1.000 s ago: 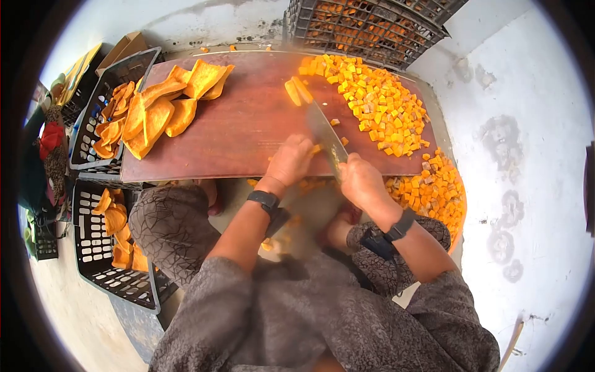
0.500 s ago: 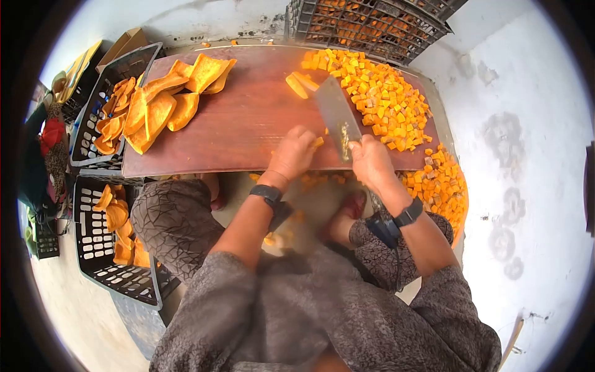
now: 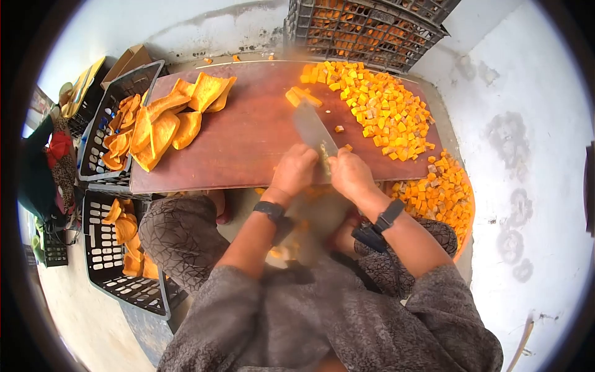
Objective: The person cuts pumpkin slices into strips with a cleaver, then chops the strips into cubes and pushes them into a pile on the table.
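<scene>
Two hands, both at the near edge of the brown surface (image 3: 248, 142), centre of frame. Right hand (image 3: 350, 175): fingers wrapped tight round the handle of one cleaver (image 3: 313, 131); its blade runs up and left from the knuckles, tip just short of the cut strips. Left hand (image 3: 295, 168): fingers curled down on the surface just left of the blade's heel, close beside the right hand; whether they grip anything I cannot tell.

One small cluster of orange strips (image 3: 300, 96), upper centre, lies at the blade's far end, well apart from both sets of fingers. One large heap of orange cubes (image 3: 381, 108), upper right of the surface; too many to count. One round tub of cubes (image 3: 443, 192) below the surface's right end. One stack of flat orange slabs (image 3: 164, 118), upper left; roughly eight. Two dark crates (image 3: 99, 142) at left, each holding more slabs; one further crate (image 3: 365, 25) along the top edge. Two wristbands, one per wrist.
</scene>
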The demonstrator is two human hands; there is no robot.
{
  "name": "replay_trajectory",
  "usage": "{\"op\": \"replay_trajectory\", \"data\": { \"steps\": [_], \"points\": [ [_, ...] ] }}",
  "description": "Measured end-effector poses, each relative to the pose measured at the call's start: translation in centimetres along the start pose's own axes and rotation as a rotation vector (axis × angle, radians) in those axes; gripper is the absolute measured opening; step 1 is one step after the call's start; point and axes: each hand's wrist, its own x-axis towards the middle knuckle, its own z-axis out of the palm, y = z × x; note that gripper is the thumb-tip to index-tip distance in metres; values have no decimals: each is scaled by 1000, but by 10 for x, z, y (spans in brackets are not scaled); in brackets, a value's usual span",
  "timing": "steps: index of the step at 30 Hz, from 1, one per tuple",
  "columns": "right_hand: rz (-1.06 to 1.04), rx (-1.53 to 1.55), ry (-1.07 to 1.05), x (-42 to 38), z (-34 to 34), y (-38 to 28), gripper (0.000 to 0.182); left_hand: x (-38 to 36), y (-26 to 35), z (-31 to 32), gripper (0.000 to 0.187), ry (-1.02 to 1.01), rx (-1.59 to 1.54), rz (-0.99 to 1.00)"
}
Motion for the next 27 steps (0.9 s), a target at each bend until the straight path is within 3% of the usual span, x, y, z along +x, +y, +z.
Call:
{"op": "replay_trajectory", "data": {
  "steps": [6,8,9,10,12,13,14,15,16,18,19,21,23,25,27],
  "points": [
    [129,9,112,20,-8,5,30,-4,-2,-2,5,-6,33,11],
    [63,21,155,17,-21,20,28,-1,-2,-2,8,3,-47,-20],
    [-161,-48,254,11,-24,33,26,1,-3,-1,11,9,-131,-59],
    [-163,-49,255,5,-27,40,26,4,-4,0,11,11,-131,-59],
    [118,180,-14,-6,-30,48,25,12,-14,-2,15,264,-122,-225],
    [118,183,-14,-15,-37,38,25,19,-18,-8,19,304,-48,-257],
    [193,244,-176,-27,-47,28,29,30,-24,-12,19,302,-48,-254],
    [270,307,-342,-37,-51,23,33,46,-22,-23,23,256,40,-262],
    [25,230,-273,-38,-41,33,35,59,-25,-31,28,214,128,-270],
    [274,360,-388,-37,-43,36,34,76,-47,-31,33,106,195,-180],
    [277,362,-386,-34,-40,43,34,81,-60,-27,39,-4,255,-91],
    [137,192,-203,-24,-31,65,34,88,-85,-11,43,-63,338,-37],
    [142,146,-127,-12,-28,83,35,93,-94,-5,47,-114,419,18],
    [191,47,-41,-3,-34,94,38,94,-92,-3,50,-274,520,-77],
    [270,118,17,7,-32,110,34,98,-84,-7,49,-281,527,-102]
  ]
}}
